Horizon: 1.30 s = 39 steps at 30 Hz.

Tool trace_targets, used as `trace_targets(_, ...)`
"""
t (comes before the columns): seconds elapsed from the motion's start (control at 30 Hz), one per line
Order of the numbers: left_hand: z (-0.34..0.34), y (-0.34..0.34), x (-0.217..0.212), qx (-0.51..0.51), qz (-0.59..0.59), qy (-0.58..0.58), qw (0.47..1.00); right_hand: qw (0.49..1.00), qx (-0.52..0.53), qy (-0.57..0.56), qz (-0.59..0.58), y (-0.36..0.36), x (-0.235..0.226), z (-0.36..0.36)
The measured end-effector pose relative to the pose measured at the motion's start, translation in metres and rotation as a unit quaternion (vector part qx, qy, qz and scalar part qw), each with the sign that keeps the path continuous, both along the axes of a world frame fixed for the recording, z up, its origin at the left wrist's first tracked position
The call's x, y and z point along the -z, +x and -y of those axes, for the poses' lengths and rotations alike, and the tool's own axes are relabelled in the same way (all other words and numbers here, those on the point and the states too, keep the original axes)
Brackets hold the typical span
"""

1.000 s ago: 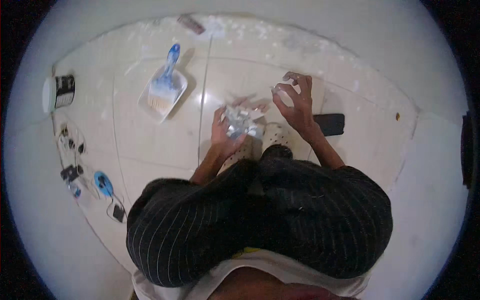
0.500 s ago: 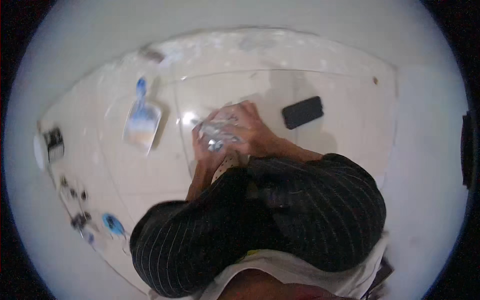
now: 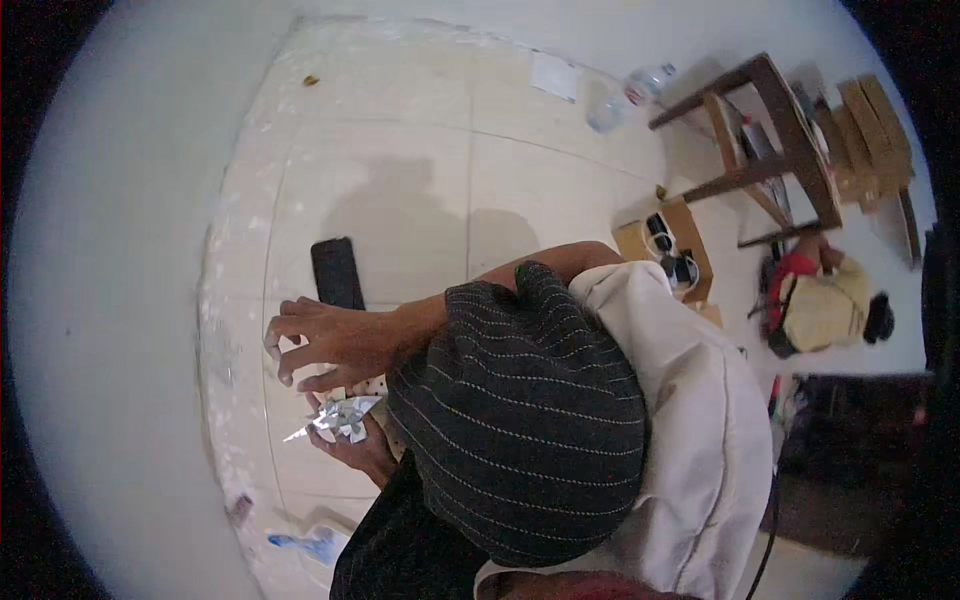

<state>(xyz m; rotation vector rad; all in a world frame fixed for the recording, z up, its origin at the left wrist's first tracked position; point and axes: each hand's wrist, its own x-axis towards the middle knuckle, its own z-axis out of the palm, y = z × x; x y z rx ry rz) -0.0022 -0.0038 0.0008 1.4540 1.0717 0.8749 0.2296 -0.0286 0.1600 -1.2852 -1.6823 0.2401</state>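
My left hand (image 3: 362, 455) is closed around a crumpled bundle of shiny silver foil (image 3: 345, 418), whose pointed pieces stick out past the fingers. Just beyond it, my right hand (image 3: 345, 345) hovers with its fingers spread and bent, holding nothing. A black phone (image 3: 338, 275) lies on the floor beside the right hand. Between the wrists shows a strip of pale material with dark dots (image 3: 373, 387). My striped dark trouser leg (image 3: 530, 410) hides part of both forearms.
A flat object with a blue handle (image 3: 300, 543) lies at the lower left. At the right are an open cardboard box (image 3: 690, 235) with cables, a wooden stool (image 3: 785, 110), stacked cardboard (image 3: 875, 130) and another person (image 3: 825, 305). Clear plastic bottles (image 3: 650, 83) lie by the far wall.
My view has swung to the right, bringing the stool, box and person into sight. Both hands were together on the foil; the right has come off it and spread its fingers.
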Motion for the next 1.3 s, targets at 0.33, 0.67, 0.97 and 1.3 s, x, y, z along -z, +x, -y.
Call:
trace_targets(0.33,-0.03,-0.006,-0.02,0.096,0.025,-0.046,0.994,0.993,0.069,-0.097,0.017,-0.023,-0.059,0.058)
trace_targets(0.67,-0.033,-0.005,-0.017,0.146,0.019,-0.086,0.985,0.984,0.053,-0.169,-0.035,-0.031,-0.043,0.046)
trace_targets(0.97,-0.045,-0.01,-0.011,0.141,0.007,-0.102,0.985,0.979,0.012,-0.187,-0.076,-0.026,-0.018,0.011)
trace_targets(1.3,-0.051,-0.012,-0.011,0.147,0.013,-0.102,0.984,0.974,-0.004,-0.201,-0.101,-0.035,-0.014,0.001)
